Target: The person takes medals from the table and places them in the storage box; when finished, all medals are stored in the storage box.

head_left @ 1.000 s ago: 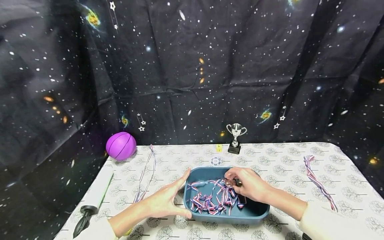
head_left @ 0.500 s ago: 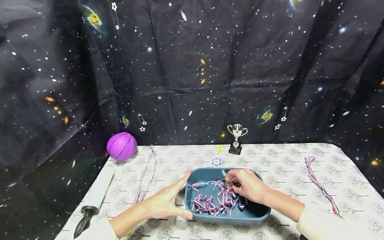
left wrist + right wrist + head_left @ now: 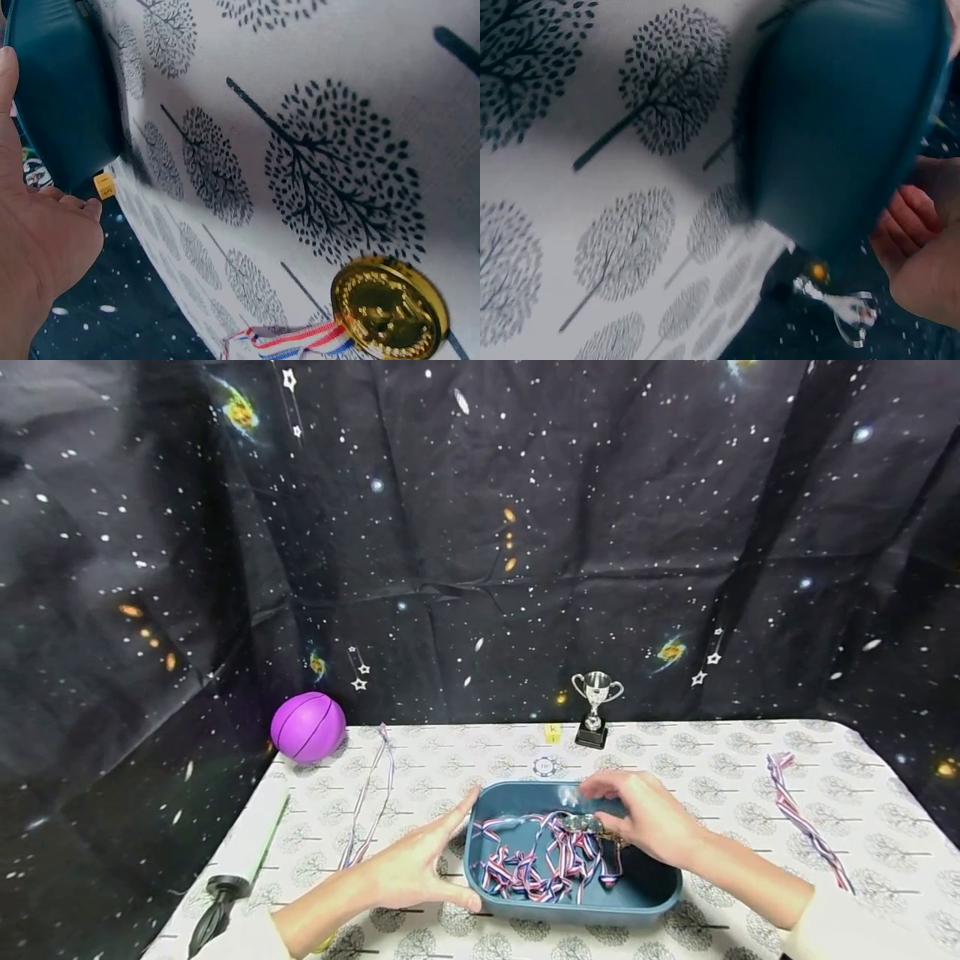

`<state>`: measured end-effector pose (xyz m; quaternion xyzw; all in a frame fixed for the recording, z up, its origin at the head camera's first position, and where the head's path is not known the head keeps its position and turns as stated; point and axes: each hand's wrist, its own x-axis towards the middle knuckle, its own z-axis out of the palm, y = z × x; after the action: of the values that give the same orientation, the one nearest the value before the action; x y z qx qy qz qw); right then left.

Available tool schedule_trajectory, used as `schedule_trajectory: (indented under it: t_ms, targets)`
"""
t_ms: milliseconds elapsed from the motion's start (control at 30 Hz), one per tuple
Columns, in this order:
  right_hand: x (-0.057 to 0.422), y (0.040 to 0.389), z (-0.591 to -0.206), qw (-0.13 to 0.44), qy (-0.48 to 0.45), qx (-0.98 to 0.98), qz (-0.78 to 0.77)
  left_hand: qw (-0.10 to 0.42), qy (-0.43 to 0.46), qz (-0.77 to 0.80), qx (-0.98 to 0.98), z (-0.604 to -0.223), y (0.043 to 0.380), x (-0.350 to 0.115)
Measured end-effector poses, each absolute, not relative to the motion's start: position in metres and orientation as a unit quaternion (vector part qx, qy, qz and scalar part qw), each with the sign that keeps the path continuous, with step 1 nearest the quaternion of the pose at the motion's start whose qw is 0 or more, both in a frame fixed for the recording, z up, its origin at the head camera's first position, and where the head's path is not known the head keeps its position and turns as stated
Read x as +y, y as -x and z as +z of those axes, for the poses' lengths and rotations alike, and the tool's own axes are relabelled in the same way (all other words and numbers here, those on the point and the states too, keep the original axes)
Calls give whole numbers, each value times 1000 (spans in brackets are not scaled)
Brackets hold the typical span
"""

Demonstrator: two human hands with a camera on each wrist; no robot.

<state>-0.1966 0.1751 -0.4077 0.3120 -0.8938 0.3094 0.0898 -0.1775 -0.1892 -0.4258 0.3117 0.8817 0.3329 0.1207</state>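
Across the near middle of the table (image 3: pixel 705 793), the blue bin (image 3: pixel 570 914) is sitting flat and upright, its long axis running left to right, roughly parallel to the table's far edge. Inside it, overlapping medals (image 3: pixel 579 823) are lying right of the middle, silvery ones showing left of the fingers and a golden glint showing below the thumb; their striped ribbons (image 3: pixel 567 860) are tangling across the middle and stretching toward the left wall.

The left hand (image 3: pixel 420 864) is spreading wide around the bin's left end, its thumb touching the near corner and its fingers reaching toward the far one, bracing rather than clenching. The right hand (image 3: pixel 645 814) is hovering over the right half with thumb and fingers parted in a loose, released curve beside the medals; whether a fingertip is touching them is hard to tell, since the bin's wall is covering that spot in the blurred right wrist view.

Beyond the far rim, a round chip (image 3: pixel 545 767) is lying just past the bin, with a yellow cube (image 3: pixel 552 732) and a trophy (image 3: pixel 596 693) standing near the table's far edge. To the right, patterned cloth is stretching between the bin and a twisted ribbon (image 3: pixel 795 814).
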Motion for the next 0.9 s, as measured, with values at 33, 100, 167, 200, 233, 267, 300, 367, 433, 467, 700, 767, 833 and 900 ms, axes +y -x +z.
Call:
schedule_trajectory:
  t_ms: [33, 100, 167, 200, 233, 267, 300, 367, 433, 467, 700, 767, 833, 900]
  targets:
    - [179, 195, -404, 90, -306, -893, 317, 117, -311, 334, 882, -424, 177, -191]
    - [187, 193, -399, 93, -297, -895, 320, 111, -303, 333, 886, -421, 175, -197]
    - [195, 191, -397, 95, -291, -897, 318, 99, -297, 328, 892, -418, 174, -205]
    - [200, 190, -397, 99, -293, -897, 316, 91, -300, 326, 892, -416, 174, -210]
    - [204, 189, -398, 105, -297, -895, 315, 86, -305, 326, 891, -415, 175, -215]
    - [209, 187, -399, 111, -299, -895, 312, 81, -311, 325, 889, -414, 175, -220]
    - [213, 186, -401, 119, -301, -894, 311, 76, -321, 328, 885, -414, 176, -226]
    - [221, 183, -405, 132, -308, -890, 309, 71, -339, 338, 875, -412, 176, -237]
    - [229, 179, -409, 130, -318, -885, 315, 65, -352, 343, 868, -413, 176, -250]
    - [232, 176, -411, 123, -320, -884, 318, 60, -356, 345, 866, -413, 175, -256]
    - [251, 161, -425, 73, -327, -884, 327, 60, -369, 331, 867, -416, 165, -298]
    - [254, 158, -428, 73, -337, -879, 328, 75, -363, 324, 871, -418, 162, -307]
    - [257, 155, -431, 74, -348, -873, 332, 82, -359, 312, 876, -419, 159, -314]
    - [258, 153, -435, 75, -358, -866, 340, 85, -359, 303, 879, -422, 157, -320]
